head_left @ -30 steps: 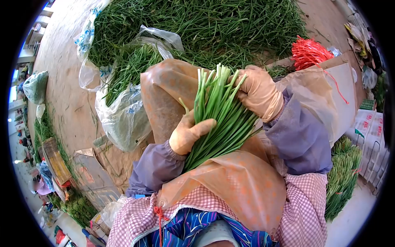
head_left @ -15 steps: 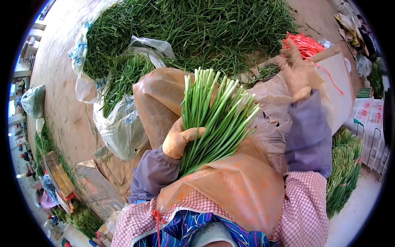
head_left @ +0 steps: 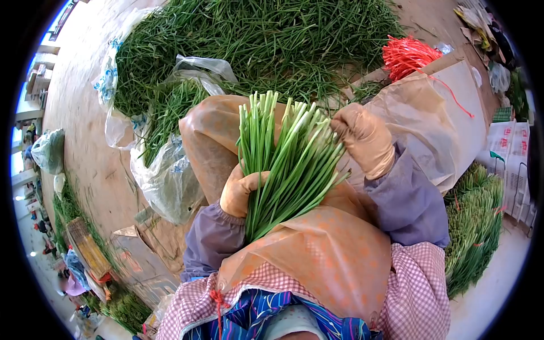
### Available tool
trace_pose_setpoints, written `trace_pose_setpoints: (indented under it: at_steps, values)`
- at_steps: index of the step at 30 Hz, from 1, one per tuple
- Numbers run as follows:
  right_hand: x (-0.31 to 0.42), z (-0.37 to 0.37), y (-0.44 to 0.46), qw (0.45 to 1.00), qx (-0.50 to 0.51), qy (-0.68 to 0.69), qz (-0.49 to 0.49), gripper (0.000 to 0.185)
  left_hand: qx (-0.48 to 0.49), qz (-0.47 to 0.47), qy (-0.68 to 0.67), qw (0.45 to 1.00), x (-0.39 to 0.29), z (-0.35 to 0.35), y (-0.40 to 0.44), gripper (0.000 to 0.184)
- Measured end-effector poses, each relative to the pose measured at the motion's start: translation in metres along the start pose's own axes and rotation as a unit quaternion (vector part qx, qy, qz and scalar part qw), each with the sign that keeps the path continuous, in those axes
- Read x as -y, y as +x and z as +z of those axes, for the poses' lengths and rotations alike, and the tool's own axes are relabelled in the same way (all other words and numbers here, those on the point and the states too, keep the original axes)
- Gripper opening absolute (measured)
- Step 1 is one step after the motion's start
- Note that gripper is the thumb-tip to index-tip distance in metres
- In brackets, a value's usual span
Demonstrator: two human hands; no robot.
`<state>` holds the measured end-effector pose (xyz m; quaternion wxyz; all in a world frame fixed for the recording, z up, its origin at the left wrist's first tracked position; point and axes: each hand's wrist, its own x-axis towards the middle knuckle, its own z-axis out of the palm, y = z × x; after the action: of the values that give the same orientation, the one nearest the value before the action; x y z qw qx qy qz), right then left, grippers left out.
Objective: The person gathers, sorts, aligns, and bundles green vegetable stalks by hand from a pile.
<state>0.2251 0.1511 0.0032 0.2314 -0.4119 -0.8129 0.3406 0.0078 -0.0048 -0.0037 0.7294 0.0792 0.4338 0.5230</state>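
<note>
My gloved left hand [head_left: 241, 190] is wrapped round a bunch of long green stalks [head_left: 289, 170], its thumb across the front. The pale cut ends fan out toward the top, and the dark green ends rest on the orange-spotted plastic apron [head_left: 317, 243] over my lap. At the right edge of the bunch my gloved right hand [head_left: 365, 139] has its fingers curled in at the pale ends. Whether a stalk is between those fingertips is too small to tell.
A large heap of loose green stalks [head_left: 266, 45] lies ahead. Red plastic strands [head_left: 408, 56] lie on cardboard at the upper right. Left of my knee sits a plastic bag [head_left: 170, 184]. Tied bunches [head_left: 473, 232] stand at the right, beside a white crate [head_left: 513, 170].
My right hand left the bunch, swung out toward the red strands with spread fingers, and has come back to the pale ends, fingers closed. My left hand has kept its hold.
</note>
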Motion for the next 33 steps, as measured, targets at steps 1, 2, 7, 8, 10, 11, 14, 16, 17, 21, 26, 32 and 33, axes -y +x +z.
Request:
trace_pose_setpoints:
  at_steps: [1,2,7,8,10,11,14,16,17,21,26,32,33]
  values:
    - [-0.006,-0.001,0.001,0.997,-0.045,0.046,0.033,0.015,-0.002,0.007,-0.011,1.0,0.0,0.001,0.0,0.042]
    - [-0.012,-0.004,0.002,0.989,-0.09,0.093,0.066,0.014,-0.004,0.012,-0.022,1.0,0.0,0.003,0.0,0.042]
    - [-0.007,-0.044,0.012,0.943,-0.12,0.269,0.152,0.017,0.012,0.017,-0.019,1.0,0.0,0.0,0.001,0.045]
    - [0.006,-0.044,0.007,0.947,-0.081,0.279,0.14,0.018,0.013,0.015,-0.015,1.0,-0.001,0.002,0.001,0.045]
    - [0.015,-0.038,-0.001,0.983,0.025,0.175,0.054,0.021,0.013,0.013,-0.016,1.0,-0.001,0.006,0.002,0.046]
    - [0.016,-0.031,-0.003,0.995,0.056,0.085,0.011,0.024,0.01,0.014,-0.022,1.0,-0.001,0.007,0.001,0.046]
    - [0.02,-0.019,-0.001,0.988,0.145,-0.035,0.029,0.021,-0.002,0.016,-0.028,0.999,-0.001,0.006,-0.002,0.045]
    - [0.019,-0.016,0.003,0.985,0.16,-0.04,0.047,0.018,-0.017,0.015,-0.026,0.999,-0.002,0.005,-0.005,0.045]
    - [0.017,-0.015,0.004,0.988,0.144,-0.031,0.036,0.018,-0.029,0.012,-0.023,0.999,-0.003,0.006,-0.006,0.045]
    - [-0.02,-0.023,0.008,0.986,-0.101,0.088,0.096,0.023,-0.011,0.009,-0.021,1.0,-0.004,0.003,-0.006,0.045]
    - [-0.042,-0.054,-0.007,0.857,-0.112,0.441,0.242,0.021,-0.016,0.014,-0.037,0.999,-0.001,-0.003,-0.004,0.041]
    - [0.01,-0.022,-0.058,0.803,0.174,0.437,0.366,0.017,-0.01,0.013,-0.041,0.999,-0.001,0.001,-0.004,0.036]
    - [0.011,-0.014,-0.061,0.793,0.167,0.455,0.369,0.016,-0.011,0.015,-0.037,0.999,-0.001,0.001,-0.003,0.035]
